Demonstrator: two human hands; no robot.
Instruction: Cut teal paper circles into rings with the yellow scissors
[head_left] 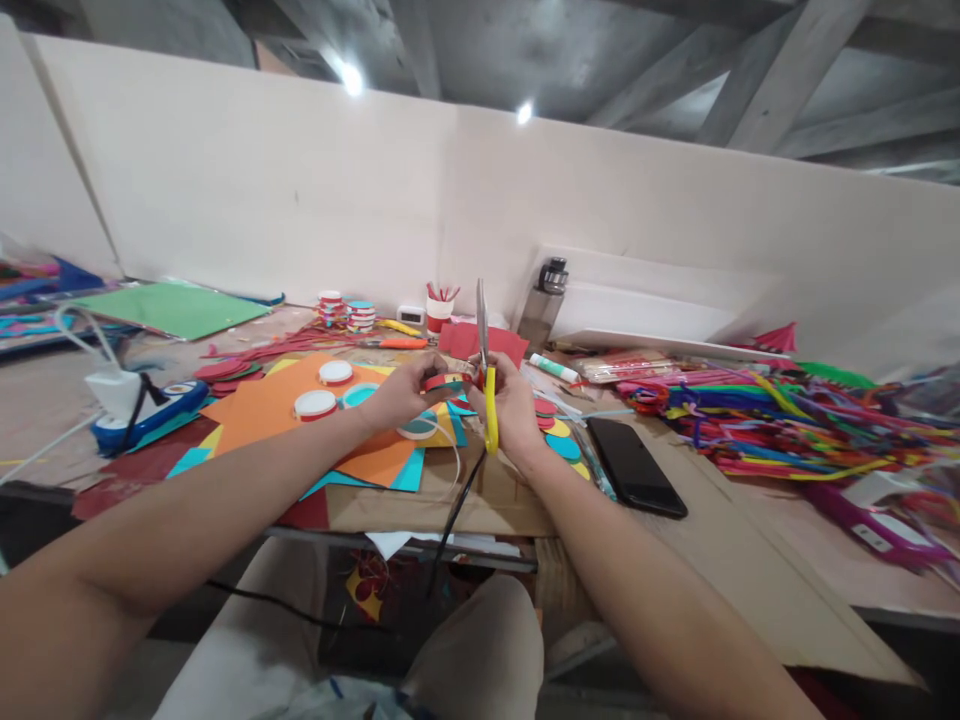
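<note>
My right hand (510, 405) is closed around yellow-handled scissors (491, 410), whose blades point up and away from me. Between both hands is a small red strip (448, 382), pinched at its left end by the fingers of my left hand (401, 398). The right fingertips are close to the strip's other end; whether they touch it is hard to tell. Below the hands lie orange paper sheets (262, 405) with white-topped red discs (315, 404) on them. Coloured paper circles (561, 445) rest just right of my right hand.
A black phone (636, 466) lies on cardboard (720, 540) at the right, near a heap of colourful pipe cleaners (735, 410). A bottle (544, 300) and a cup (439, 308) stand toward the back panel. At the left is a blue-and-white power strip (150, 415).
</note>
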